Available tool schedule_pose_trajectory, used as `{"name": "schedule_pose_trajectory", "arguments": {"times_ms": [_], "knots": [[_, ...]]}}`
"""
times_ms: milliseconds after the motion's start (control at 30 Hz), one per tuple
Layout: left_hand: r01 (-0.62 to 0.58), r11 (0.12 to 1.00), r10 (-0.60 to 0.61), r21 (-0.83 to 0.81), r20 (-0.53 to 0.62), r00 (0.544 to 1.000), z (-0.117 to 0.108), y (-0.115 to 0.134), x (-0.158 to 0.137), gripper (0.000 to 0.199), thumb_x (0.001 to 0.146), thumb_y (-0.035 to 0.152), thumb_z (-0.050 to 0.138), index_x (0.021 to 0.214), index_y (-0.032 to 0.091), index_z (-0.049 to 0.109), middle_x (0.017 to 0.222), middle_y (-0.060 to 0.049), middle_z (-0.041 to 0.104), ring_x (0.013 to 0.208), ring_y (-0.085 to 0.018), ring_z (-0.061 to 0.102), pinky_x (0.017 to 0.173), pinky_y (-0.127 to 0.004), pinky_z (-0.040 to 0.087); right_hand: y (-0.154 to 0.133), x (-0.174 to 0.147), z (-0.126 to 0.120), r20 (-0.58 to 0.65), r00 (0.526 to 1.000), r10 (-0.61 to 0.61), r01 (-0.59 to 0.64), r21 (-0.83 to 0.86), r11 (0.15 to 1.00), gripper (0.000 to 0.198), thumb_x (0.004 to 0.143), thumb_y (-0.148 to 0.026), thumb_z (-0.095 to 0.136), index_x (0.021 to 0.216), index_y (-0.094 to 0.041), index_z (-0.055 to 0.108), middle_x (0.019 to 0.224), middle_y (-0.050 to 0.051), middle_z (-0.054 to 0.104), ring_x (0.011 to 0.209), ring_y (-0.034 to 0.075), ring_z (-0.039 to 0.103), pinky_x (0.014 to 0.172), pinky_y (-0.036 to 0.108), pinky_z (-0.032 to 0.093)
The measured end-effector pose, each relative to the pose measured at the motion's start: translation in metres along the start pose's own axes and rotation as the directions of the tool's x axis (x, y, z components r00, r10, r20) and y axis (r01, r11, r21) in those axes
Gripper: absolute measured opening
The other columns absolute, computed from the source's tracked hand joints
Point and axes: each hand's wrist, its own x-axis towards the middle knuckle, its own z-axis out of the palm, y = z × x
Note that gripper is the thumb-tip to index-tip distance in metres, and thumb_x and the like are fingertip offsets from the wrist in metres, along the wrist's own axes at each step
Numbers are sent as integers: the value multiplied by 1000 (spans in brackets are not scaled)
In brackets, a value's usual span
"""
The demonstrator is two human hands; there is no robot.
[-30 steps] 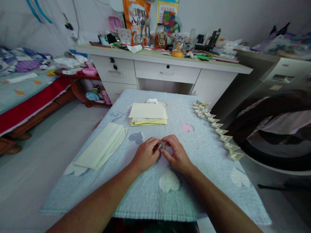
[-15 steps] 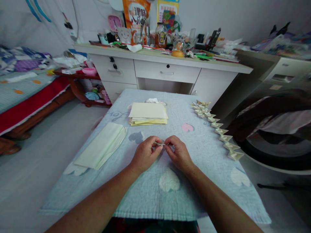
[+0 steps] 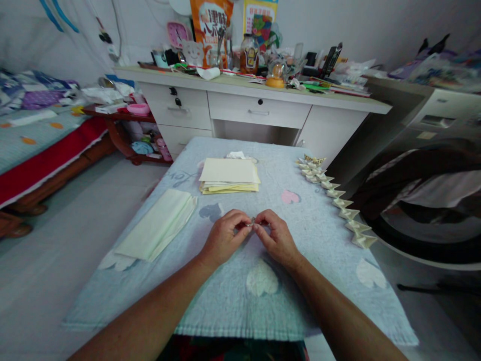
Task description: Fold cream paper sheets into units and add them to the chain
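My left hand (image 3: 226, 234) and my right hand (image 3: 278, 235) meet over the middle of the cloth-covered table (image 3: 229, 301). Thumb and fingertips of each pinch a small folded piece of paper (image 3: 253, 221), greyish white, mostly covered by the fingers. Along the table's right side runs a row of folded paper boats (image 3: 341, 203), pale cream with a patterned one at the far end. Beyond my hands lies a stack of cream and yellow paper sheets (image 3: 229, 171). Left of my left hand rests a pale green folded sheet bundle (image 3: 158, 225).
Behind the table stands a white desk (image 3: 259, 108) crowded with a jar (image 3: 249, 55), an orange bag (image 3: 212, 30) and other items. A front-loading washing machine (image 3: 432, 120) is on the right, a bed (image 3: 48, 145) on the left. A crumpled white tissue (image 3: 235, 155) lies behind the stack.
My fingers have shifted slightly around the small folded paper, and a bit more of it sticks up between the fingertips. Everything else stays put.
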Motion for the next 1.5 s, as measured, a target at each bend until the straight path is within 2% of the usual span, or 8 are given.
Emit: {"name": "schedule_pose_trajectory", "arguments": {"times_ms": [200,367,800,933,1067,1233,1433,1500], "knots": [[108,974,-112,-197,-9,994,0,-7,1,9,84,25,60,87,17,63,90,-4,64,85,-15,60,78,-27,48,-3,1,-4,2,1000,30,-30,49,998,5,87,-22,52,89,-20,57,82,2,59,78,16,55,74,28,43],[231,898,-243,-375,15,970,0,-10,3,16,86,29,58,93,16,64,86,-4,68,78,-15,62,75,-27,48,-2,0,-6,-5,996,89,-88,121,989,11,89,-21,48,94,-19,58,83,1,63,78,15,59,75,27,44],[310,701,-394,-642,14,919,-1,-9,7,17,83,32,63,86,15,64,85,-4,69,76,-14,63,71,-26,50,13,-2,3,8,986,165,-162,264,951,15,91,-19,41,94,-21,55,90,2,64,80,15,62,75,28,48],[318,670,-408,-670,25,913,1,-10,7,19,82,33,64,84,15,64,86,-4,70,74,-14,63,71,-27,51,8,-2,-1,13,990,143,-141,267,953,16,90,-19,40,91,-20,56,88,2,62,80,15,60,74,28,47],[330,672,-408,-663,41,912,3,-11,7,19,81,33,65,84,14,63,84,-4,69,73,-14,63,71,-27,52,2,-1,-6,13,997,78,-79,128,989,4,84,-21,53,87,-20,54,78,0,58,72,14,54,69,25,43],[353,706,-410,-614,52,911,4,-9,7,20,80,34,66,83,14,63,76,-3,68,67,-13,63,69,-27,51,3,0,-3,-23,997,76,-75,20,997,15,79,-25,62,80,-21,48,74,-2,56,69,13,53,67,25,42],[359,696,-403,-621,76,912,5,-12,6,21,80,35,66,84,14,62,79,-3,69,68,-13,64,70,-28,52,8,1,-1,-43,994,97,-95,44,994,33,81,-24,61,112,-21,51,84,2,65,76,16,61,72,27,47],[363,687,-405,-629,83,910,5,-11,6,22,79,35,66,83,14,61,77,-4,69,68,-13,64,69,-28,52,8,1,-2,-24,997,79,-79,18,997,29,82,-23,60,111,-21,56,90,4,67,80,16,63,75,28,47]]}}
